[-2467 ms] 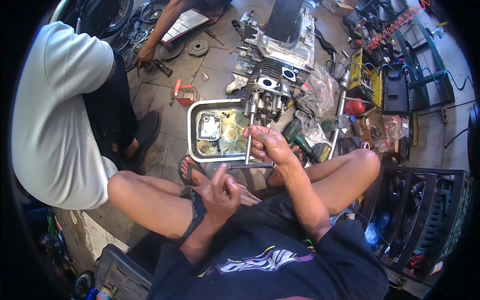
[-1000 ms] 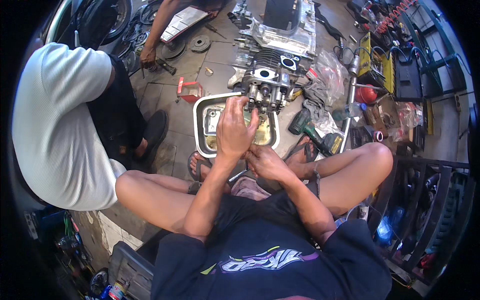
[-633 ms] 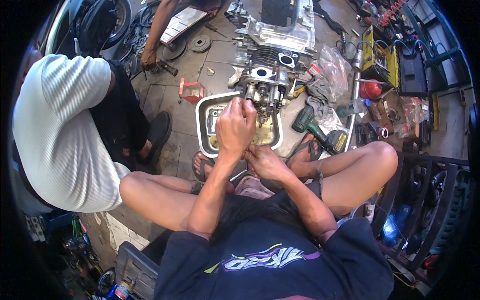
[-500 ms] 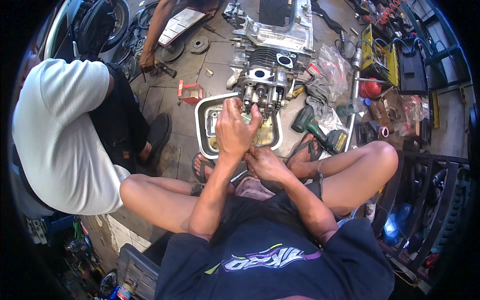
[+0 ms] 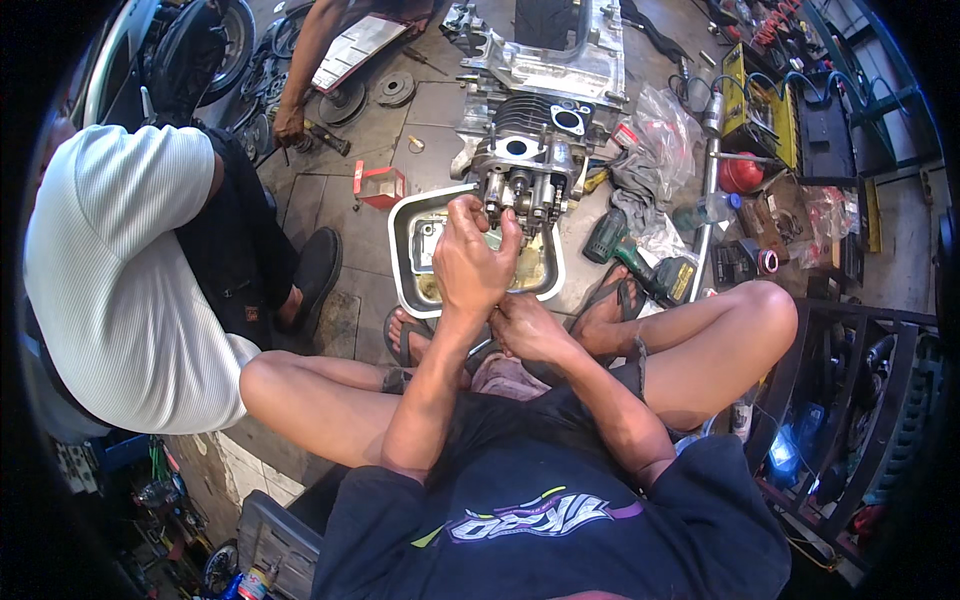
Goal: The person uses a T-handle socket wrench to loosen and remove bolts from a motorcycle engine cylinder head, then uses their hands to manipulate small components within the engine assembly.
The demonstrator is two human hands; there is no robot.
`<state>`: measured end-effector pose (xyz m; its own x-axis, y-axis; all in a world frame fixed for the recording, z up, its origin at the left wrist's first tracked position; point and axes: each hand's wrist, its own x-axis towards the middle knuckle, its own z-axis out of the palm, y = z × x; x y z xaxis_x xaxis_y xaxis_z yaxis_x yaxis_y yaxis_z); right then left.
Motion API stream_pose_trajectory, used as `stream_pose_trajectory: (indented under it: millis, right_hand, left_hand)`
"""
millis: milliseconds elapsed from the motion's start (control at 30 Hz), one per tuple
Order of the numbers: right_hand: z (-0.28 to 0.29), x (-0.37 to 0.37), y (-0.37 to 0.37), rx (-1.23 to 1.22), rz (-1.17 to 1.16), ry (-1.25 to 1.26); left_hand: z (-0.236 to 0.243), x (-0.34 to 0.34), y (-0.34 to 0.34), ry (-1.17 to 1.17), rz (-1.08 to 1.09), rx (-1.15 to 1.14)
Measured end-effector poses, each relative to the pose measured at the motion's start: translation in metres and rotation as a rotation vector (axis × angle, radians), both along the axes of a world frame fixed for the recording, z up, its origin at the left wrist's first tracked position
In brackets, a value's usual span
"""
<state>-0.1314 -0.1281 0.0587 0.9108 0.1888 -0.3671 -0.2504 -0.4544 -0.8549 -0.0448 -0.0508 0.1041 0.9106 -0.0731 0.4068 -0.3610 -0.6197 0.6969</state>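
Note:
In front of me stands a motorcycle engine (image 5: 520,165) with its finned cylinder and bare metal valve parts facing me. My left hand (image 5: 470,265) is raised at the near end of the engine, thumb up and fingers curled; what lies between them is hidden behind the hand. Just below its wrist, my right hand (image 5: 530,328) is closed, its fingers wrapped round something I cannot make out. Under the hands and the engine's near end sits a white-rimmed metal tray (image 5: 398,250), holding some parts and yellowish liquid.
A green cordless drill (image 5: 630,250) lies to the right, near grey rags (image 5: 637,180). Left of the tray is a red box (image 5: 380,187). A person in a white shirt (image 5: 130,280) sits close on my left; another person's hand (image 5: 290,125) works beyond. A yellow toolbox (image 5: 745,100) stands far right.
Both of my hands stay almost in place; the left fingers shift very slightly at the engine. The view tilts a little.

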Motion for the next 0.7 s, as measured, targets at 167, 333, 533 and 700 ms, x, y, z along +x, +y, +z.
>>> stream_pose_trajectory:
  millis: [167, 333, 533, 700]
  right_hand:
    - [-0.002, 0.001, 0.001, -0.012, 0.02, -0.016]
    - [0.006, 0.001, 0.002, 0.004, -0.015, -0.022]
    - [-0.002, -0.001, 0.006, -0.013, 0.0, -0.043]
    - [-0.017, -0.004, 0.006, 0.043, -0.023, -0.085]
  left_hand:
    - [-0.004, 0.001, 0.004, 0.13, -0.058, 0.055]
    - [-0.014, 0.006, 0.012, 0.149, -0.129, 0.094]
    - [-0.021, 0.006, 0.012, 0.624, -0.206, -0.714]
    - [0.005, 0.001, 0.006, 0.36, -0.023, -0.263]
